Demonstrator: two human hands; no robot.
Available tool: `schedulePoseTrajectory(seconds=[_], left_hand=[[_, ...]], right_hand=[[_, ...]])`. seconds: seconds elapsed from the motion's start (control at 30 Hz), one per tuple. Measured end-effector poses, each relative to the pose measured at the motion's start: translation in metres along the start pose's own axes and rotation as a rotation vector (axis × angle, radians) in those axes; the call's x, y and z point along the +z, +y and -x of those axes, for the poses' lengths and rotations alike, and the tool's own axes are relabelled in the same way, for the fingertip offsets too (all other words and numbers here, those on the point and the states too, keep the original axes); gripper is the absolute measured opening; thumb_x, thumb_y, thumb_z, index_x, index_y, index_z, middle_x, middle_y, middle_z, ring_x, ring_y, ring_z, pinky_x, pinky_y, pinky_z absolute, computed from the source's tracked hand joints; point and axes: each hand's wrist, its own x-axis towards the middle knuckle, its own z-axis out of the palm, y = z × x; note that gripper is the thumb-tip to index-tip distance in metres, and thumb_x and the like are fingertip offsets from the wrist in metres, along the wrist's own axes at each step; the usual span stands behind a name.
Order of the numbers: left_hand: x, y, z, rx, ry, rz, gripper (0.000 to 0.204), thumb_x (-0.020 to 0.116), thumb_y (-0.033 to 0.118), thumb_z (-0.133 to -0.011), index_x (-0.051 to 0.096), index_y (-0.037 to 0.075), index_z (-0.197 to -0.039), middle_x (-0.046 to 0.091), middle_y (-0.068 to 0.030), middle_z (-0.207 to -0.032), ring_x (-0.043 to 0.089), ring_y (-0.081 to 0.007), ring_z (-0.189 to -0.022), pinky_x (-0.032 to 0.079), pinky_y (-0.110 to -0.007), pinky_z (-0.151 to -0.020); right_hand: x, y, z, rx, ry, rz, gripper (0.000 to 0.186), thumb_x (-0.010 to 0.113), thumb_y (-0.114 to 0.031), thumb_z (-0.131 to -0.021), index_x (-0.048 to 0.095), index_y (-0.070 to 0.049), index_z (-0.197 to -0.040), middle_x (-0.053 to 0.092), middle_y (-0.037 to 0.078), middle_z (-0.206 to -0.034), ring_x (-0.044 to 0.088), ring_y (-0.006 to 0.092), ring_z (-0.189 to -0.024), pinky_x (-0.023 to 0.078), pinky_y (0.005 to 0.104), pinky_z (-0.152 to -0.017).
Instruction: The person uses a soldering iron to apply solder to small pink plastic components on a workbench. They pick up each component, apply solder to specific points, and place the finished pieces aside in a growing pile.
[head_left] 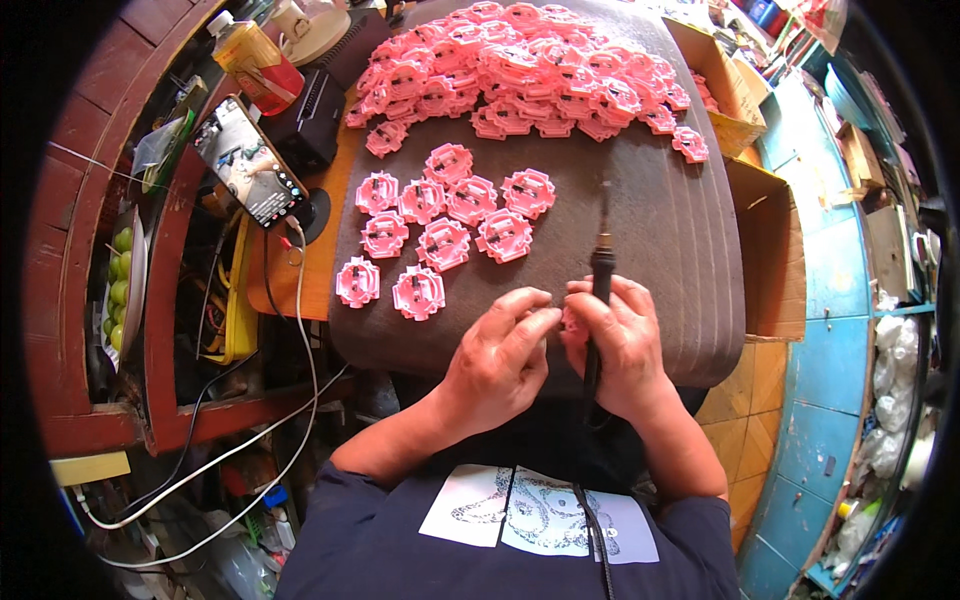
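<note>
A soldering iron (602,262) with a black handle is gripped in my right hand (628,342), its thin tip pointing away from me over the dark mat. The same hand's fingertips also touch a small pink plastic part (570,320), mostly hidden by them. Close beside it, my left hand (497,355) has its fingers curled and pinched together; whatever they hold is too hidden to name. Just beyond my left hand lie several loose pink plastic parts (443,245) with small dark pieces in their middles. Farther off rises a large heap of similar parts (520,65).
Cardboard boxes (770,250) stand along the right of the dark work surface (640,200). At the left, a phone (250,165) on a stand trails a white cable (308,375) toward the lower left. A bottle (255,65) stands behind it. Blue cabinets (825,400) line the right.
</note>
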Motion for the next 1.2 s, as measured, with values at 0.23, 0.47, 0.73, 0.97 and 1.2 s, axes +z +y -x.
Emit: schedulePoseTrajectory(seconds=[0.23, 0.47, 0.73, 0.97, 1.2], left_hand=[[-0.003, -0.018, -0.027, -0.061, 0.029, -0.459, 0.054, 0.079, 0.001, -0.083, 0.062, -0.001, -0.135, 0.062, -0.0206, -0.126, 0.070, -0.0371, -0.100, 0.060, -0.043, -0.085], [0.006, -0.021, -0.028, 0.084, -0.007, -0.361, 0.032, 0.078, 0.001, -0.086, 0.066, 0.003, -0.115, 0.068, -0.0130, -0.109, 0.067, -0.0340, -0.088, 0.055, -0.045, -0.079], [0.003, -0.013, -0.020, 0.148, -0.102, -0.095, 0.032, 0.080, -0.003, -0.080, 0.073, 0.005, -0.110, 0.070, -0.0102, -0.106, 0.067, -0.0320, -0.091, 0.055, -0.042, -0.080], [-0.004, -0.012, -0.022, 0.106, -0.100, -0.015, 0.038, 0.076, -0.009, -0.076, 0.072, 0.002, -0.112, 0.067, -0.0147, -0.114, 0.066, -0.0336, -0.099, 0.057, -0.043, -0.085], [0.014, 0.000, -0.010, -0.030, 0.034, 0.034, 0.034, 0.077, -0.004, -0.085, 0.070, -0.001, -0.118, 0.062, -0.0182, -0.116, 0.067, -0.0357, -0.100, 0.058, -0.042, -0.085]], right_hand=[[-0.064, 0.064, 0.027, 0.353, 0.334, 0.597, 0.040, 0.066, 0.002, -0.085, 0.064, -0.003, -0.125, 0.071, 0.017, -0.112, 0.066, 0.0365, -0.108, 0.046, 0.0503, -0.102], [-0.035, 0.032, 0.033, 0.199, 0.325, -0.053, 0.043, 0.069, 0.003, -0.087, 0.059, -0.002, -0.129, 0.070, 0.019, -0.125, 0.067, 0.0355, -0.114, 0.050, 0.0462, -0.103], [0.007, -0.002, 0.011, -0.048, 0.192, -0.062, 0.055, 0.074, 0.007, -0.075, 0.060, -0.004, -0.128, 0.067, 0.015, -0.101, 0.064, 0.0377, -0.090, 0.051, 0.0471, -0.082], [0.008, 0.000, 0.013, -0.026, 0.138, -0.128, 0.054, 0.071, 0.008, -0.076, 0.059, -0.004, -0.127, 0.065, 0.011, -0.094, 0.061, 0.0326, -0.080, 0.051, 0.0440, -0.073], [0.018, -0.008, 0.012, 0.112, 0.199, -0.260, 0.038, 0.070, 0.008, -0.092, 0.058, -0.001, -0.126, 0.066, 0.010, -0.096, 0.063, 0.0191, -0.078, 0.053, 0.0324, -0.070]])
